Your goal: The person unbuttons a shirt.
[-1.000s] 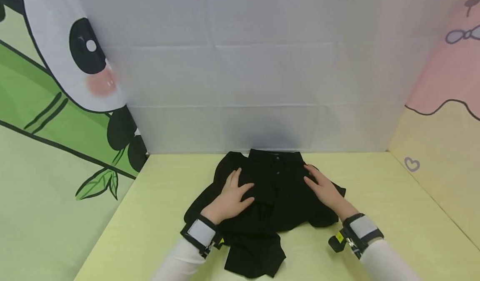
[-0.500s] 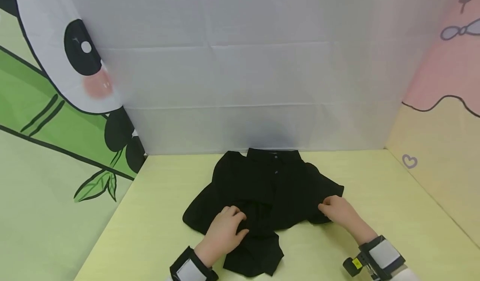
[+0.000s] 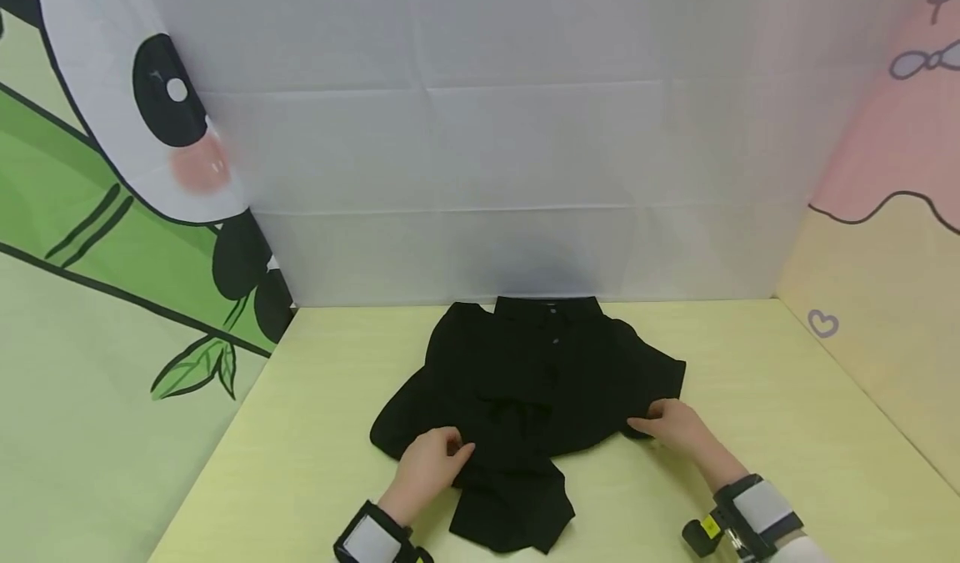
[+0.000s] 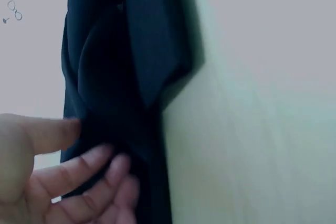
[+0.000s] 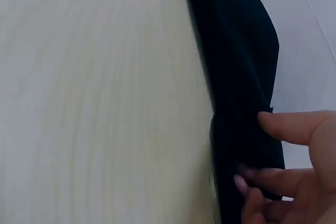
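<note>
Watching remotely, black shirt (image 3: 525, 363) collar-away, looking broadest crosswise, left grip (image 3: 426, 469) parted, empty, right grip (image 3: 678, 428) at its edge, I can't tell its hold.

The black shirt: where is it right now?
In the head view, the black shirt lies mid-table, its collar at the back edge of the yellow table, with the left hand and right hand at its near side.

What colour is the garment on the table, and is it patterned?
The garment is black, no visible pattern; head view shows it best.
</note>
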The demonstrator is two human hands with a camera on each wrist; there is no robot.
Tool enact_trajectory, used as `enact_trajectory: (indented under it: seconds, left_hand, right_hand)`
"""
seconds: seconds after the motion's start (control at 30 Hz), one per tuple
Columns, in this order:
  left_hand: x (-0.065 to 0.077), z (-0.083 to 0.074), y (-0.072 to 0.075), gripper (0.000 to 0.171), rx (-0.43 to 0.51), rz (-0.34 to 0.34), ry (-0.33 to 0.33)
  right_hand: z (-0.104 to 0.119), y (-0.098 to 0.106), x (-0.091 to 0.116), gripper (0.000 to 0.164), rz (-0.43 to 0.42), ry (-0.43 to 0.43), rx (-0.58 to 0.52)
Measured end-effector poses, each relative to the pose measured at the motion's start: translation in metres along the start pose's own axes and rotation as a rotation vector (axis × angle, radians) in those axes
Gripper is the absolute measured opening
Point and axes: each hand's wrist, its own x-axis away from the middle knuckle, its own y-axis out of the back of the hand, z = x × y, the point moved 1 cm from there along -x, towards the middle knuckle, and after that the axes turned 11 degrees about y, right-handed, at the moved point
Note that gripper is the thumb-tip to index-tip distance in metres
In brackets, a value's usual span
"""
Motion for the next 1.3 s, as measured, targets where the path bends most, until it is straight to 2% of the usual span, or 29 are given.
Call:
enact_trajectory:
  seconds: [0.13, 0.23, 0.33, 0.43, 0.53, 0.6, 0.67, 0.7, 0.87, 0.93, 1.0, 1.03, 1.1, 1.17, 1.23, 1.3]
  left_hand:
    - [-0.005, 0.0, 0.0, 0.024, 0.181, 0.048, -0.006]
    - [-0.008, -0.001, 0.0, 0.021, 0.332, 0.036, 0.025]
    - [-0.011, -0.001, 0.001, 0.019, 0.503, 0.003, 0.063]
    - [-0.012, -0.003, 0.005, 0.02, 0.69, -0.004, 0.097]
    - [-0.014, -0.002, 0.012, 0.022, 0.851, -0.01, 0.146]
    - [-0.016, 0.0, 0.018, 0.023, 0.942, -0.043, 0.188]
    - [-0.018, 0.005, 0.025, 0.025, 1.016, -0.094, 0.222]
    - [-0.019, 0.008, 0.029, 0.026, 1.051, -0.125, 0.234]
    - [-0.025, 0.028, 0.043, 0.031, 1.178, -0.291, 0.258]
    - [-0.028, 0.037, 0.048, 0.03, 1.174, -0.346, 0.287]
    - [-0.031, 0.045, 0.051, 0.027, 1.106, -0.332, 0.329]
    - [-0.032, 0.048, 0.053, 0.025, 1.05, -0.295, 0.344]
    - [-0.032, 0.049, 0.053, 0.029, 0.864, -0.197, 0.366]
    - [-0.029, 0.044, 0.049, 0.045, 0.636, -0.142, 0.344]
    - [-0.022, 0.033, 0.039, 0.056, 0.421, -0.141, 0.279]
    - [-0.013, 0.017, 0.027, 0.049, 0.228, -0.176, 0.198]
  right_hand:
    - [0.006, -0.007, -0.004, 0.027, -0.037, 0.003, -0.117]
    - [0.007, -0.013, -0.008, 0.025, -0.08, -0.01, -0.255]
    - [0.007, -0.018, -0.011, 0.031, -0.107, -0.062, -0.394]
    - [0.007, -0.019, -0.013, 0.036, -0.134, -0.079, -0.538]
    - [0.005, -0.014, -0.014, 0.026, -0.171, -0.075, -0.715]
    - [0.004, -0.008, -0.014, 0.033, -0.2, -0.066, -0.804]
    - [0.004, 0.0, -0.013, 0.049, -0.239, -0.055, -0.848]
    - [0.003, 0.004, -0.013, 0.05, -0.271, -0.05, -0.87]
    - [0.002, 0.02, -0.013, 0.027, -0.524, -0.054, -1.061]
    - [0.001, 0.023, -0.014, 0.025, -0.547, -0.063, -1.092]
    - [-0.001, 0.023, -0.013, 0.024, -0.444, -0.069, -1.069]
    - [-0.002, 0.022, -0.013, 0.034, -0.355, -0.066, -1.02]
    - [-0.004, 0.016, -0.011, 0.064, -0.166, -0.055, -0.861]
    - [-0.004, 0.008, -0.008, 0.089, 0.0, -0.041, -0.673]
    - [-0.003, -0.002, -0.006, 0.088, 0.069, -0.038, -0.475]
    - [0.0, -0.009, -0.004, 0.075, 0.087, -0.059, -0.325]
